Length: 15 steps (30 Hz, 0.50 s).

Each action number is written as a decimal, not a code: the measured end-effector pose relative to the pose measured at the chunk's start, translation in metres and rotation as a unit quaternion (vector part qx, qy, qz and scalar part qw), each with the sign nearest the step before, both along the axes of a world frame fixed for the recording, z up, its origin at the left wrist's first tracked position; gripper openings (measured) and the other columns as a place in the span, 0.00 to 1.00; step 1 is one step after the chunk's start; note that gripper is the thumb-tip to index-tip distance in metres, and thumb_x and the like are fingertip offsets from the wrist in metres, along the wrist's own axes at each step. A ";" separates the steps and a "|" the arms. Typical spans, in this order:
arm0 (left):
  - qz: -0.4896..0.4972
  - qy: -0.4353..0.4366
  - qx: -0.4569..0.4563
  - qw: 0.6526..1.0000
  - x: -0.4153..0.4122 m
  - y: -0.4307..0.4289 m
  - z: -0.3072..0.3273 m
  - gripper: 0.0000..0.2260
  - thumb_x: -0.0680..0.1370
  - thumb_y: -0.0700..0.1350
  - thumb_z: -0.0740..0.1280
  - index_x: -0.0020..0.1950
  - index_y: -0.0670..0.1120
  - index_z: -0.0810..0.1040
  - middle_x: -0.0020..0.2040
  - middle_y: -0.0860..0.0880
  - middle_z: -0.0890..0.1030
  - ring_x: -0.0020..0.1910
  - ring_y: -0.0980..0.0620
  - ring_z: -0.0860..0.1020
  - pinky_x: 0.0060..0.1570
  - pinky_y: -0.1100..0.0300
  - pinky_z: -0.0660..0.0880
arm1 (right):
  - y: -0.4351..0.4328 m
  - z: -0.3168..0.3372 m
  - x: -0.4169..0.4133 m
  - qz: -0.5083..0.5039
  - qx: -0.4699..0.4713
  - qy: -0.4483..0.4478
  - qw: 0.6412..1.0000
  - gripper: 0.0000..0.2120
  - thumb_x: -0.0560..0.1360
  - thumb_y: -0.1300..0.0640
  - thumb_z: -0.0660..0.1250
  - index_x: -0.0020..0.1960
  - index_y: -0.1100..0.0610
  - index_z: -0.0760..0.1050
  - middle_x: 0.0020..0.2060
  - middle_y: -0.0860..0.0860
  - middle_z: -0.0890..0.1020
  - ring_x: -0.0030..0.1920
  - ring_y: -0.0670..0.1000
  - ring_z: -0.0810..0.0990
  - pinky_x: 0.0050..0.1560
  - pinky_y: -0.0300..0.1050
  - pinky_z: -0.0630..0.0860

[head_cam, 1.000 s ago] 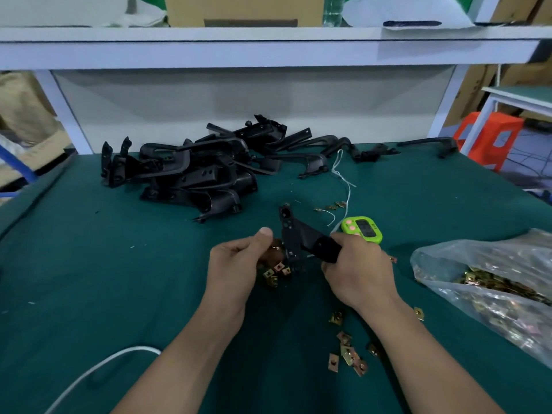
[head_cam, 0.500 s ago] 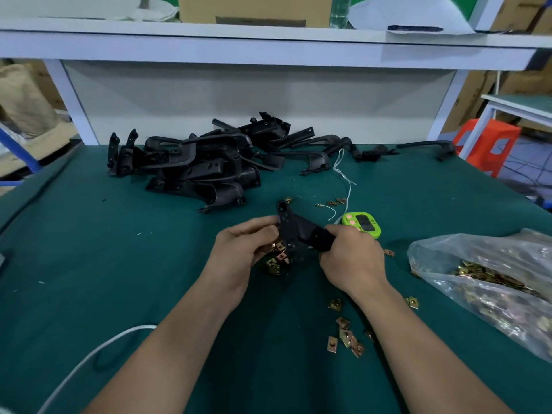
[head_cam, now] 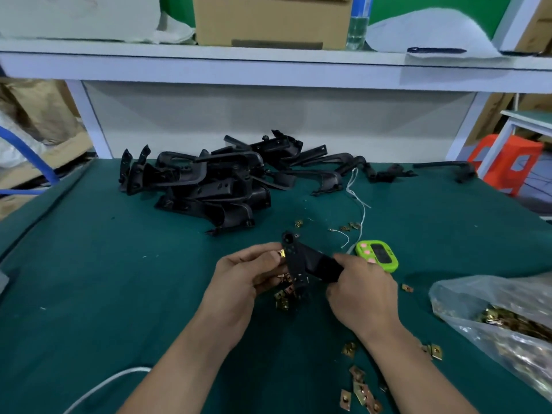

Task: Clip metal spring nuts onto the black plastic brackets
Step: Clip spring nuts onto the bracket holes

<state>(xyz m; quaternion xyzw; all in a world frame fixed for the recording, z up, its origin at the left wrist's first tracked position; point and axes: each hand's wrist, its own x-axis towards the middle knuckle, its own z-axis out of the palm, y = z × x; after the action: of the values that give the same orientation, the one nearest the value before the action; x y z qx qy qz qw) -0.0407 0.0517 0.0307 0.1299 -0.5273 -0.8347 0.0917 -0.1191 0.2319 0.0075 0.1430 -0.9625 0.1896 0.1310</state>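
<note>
Centrally, black bracket [head_cam: 301, 261] in right hand [head_cam: 361, 291], spring nut [head_cam: 280, 253] in left hand [head_cam: 239, 282].

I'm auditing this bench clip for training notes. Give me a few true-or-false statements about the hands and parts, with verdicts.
1. The right hand grips the black plastic bracket. True.
2. The left hand pinches a brass-coloured metal spring nut at the bracket's edge. True.
3. The clear plastic bag of nuts lies left of both hands. False: it lies to their right.
4. A pile of black brackets lies beyond the hands. True.
5. The lime-green digital timer rests on that pile. False: it lies on the green table cover beside the right hand.
</note>
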 end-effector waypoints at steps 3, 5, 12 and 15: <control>0.012 -0.001 -0.008 1.000 0.001 -0.004 0.000 0.07 0.72 0.39 0.74 0.47 0.45 0.88 0.48 0.41 0.87 0.42 0.50 0.85 0.38 0.64 0.79 | 0.001 0.002 0.001 -0.005 0.032 0.020 0.999 0.07 0.64 0.59 0.67 0.36 0.49 0.70 0.23 0.44 0.69 0.27 0.52 0.67 0.26 0.39 0.55; 0.021 -0.007 -0.024 0.999 0.002 -0.005 -0.001 0.06 0.74 0.36 0.73 0.48 0.43 0.87 0.48 0.39 0.87 0.43 0.47 0.85 0.37 0.64 0.79 | 0.002 0.006 0.002 -0.019 0.072 0.033 0.997 0.06 0.65 0.59 0.68 0.37 0.49 0.72 0.24 0.44 0.68 0.28 0.53 0.67 0.26 0.39 0.53; 0.020 -0.029 -0.074 0.997 0.006 0.005 -0.005 0.08 0.74 0.35 0.73 0.42 0.47 0.88 0.45 0.39 0.87 0.44 0.45 0.86 0.35 0.64 0.78 | 0.006 0.023 0.011 -0.057 0.159 0.035 0.985 0.11 0.66 0.61 0.68 0.42 0.46 0.80 0.24 0.46 0.62 0.30 0.55 0.66 0.30 0.43 0.54; 0.006 -0.038 -0.078 0.996 0.008 0.005 -0.005 0.08 0.75 0.35 0.73 0.43 0.47 0.88 0.45 0.40 0.87 0.44 0.46 0.87 0.37 0.63 0.79 | 0.004 0.025 0.015 -0.066 0.174 0.033 0.982 0.12 0.67 0.62 0.68 0.42 0.45 0.79 0.24 0.45 0.62 0.29 0.52 0.63 0.29 0.44 0.53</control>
<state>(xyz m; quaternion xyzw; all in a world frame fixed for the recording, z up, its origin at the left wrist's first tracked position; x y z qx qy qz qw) -0.0331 0.0570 0.0255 0.1569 -0.5934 -0.7847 0.0865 -0.1043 0.2362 0.0324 0.1056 -0.9834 0.0049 0.1478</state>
